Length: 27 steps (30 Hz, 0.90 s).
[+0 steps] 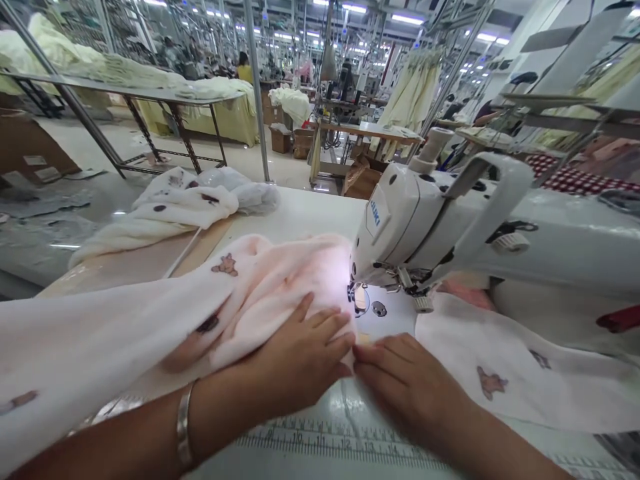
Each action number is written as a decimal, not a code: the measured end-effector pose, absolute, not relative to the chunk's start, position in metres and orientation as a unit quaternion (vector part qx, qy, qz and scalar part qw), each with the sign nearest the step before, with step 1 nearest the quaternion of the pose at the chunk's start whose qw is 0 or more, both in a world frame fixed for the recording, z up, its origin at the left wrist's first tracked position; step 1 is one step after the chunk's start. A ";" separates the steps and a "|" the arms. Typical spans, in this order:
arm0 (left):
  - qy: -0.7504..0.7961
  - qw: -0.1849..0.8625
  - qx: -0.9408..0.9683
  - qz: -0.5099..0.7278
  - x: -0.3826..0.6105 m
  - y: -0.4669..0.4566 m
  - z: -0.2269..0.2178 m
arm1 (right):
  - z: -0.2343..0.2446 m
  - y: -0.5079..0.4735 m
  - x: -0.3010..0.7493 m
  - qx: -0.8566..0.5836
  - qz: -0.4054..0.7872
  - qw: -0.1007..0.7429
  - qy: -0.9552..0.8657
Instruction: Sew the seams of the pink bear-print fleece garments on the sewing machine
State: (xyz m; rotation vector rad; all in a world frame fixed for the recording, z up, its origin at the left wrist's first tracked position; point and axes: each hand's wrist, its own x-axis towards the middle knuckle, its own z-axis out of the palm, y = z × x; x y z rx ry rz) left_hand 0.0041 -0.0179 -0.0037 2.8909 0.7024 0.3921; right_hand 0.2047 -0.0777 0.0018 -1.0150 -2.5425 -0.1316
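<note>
My left hand (295,350) lies flat on a soft pale pink fabric (290,280) printed with small teddy bears, its fingertips close to the needle. My right hand (405,377) rests just beyond, fingers meeting the cloth's edge near my left fingertips. Neither hand visibly grips anything. A white Juki sewing machine head (395,227) stands to the right, its presser foot (400,280) above the needle plate (370,301). Another stretch of the printed fabric (515,367) lies right of my right hand. A silver bangle (183,423) circles my left wrist.
A printed ruler scale (325,439) runs along the machine table's front. A bundle of white printed fabric (185,200) lies behind. Beyond stand long tables with pale cloth, cardboard boxes (281,140), and a person in a yellow top (244,69).
</note>
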 end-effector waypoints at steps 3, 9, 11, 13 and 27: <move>0.218 0.084 0.965 0.118 0.009 0.008 0.001 | 0.001 -0.055 0.208 -0.392 -0.058 0.195 -0.897; 0.203 0.062 0.969 0.128 0.021 0.048 0.002 | -0.010 -0.026 0.217 -0.430 -0.095 0.197 -0.876; 0.205 0.057 0.966 0.149 0.024 0.057 0.001 | -0.014 -0.024 0.218 -0.434 -0.113 0.200 -0.871; 0.210 0.052 0.962 0.169 0.026 0.064 0.000 | -0.017 -0.024 0.219 -0.434 -0.121 0.206 -0.869; 0.275 0.062 0.952 0.122 -0.008 -0.048 0.003 | 0.023 -0.142 0.182 -0.382 -0.099 0.170 -0.903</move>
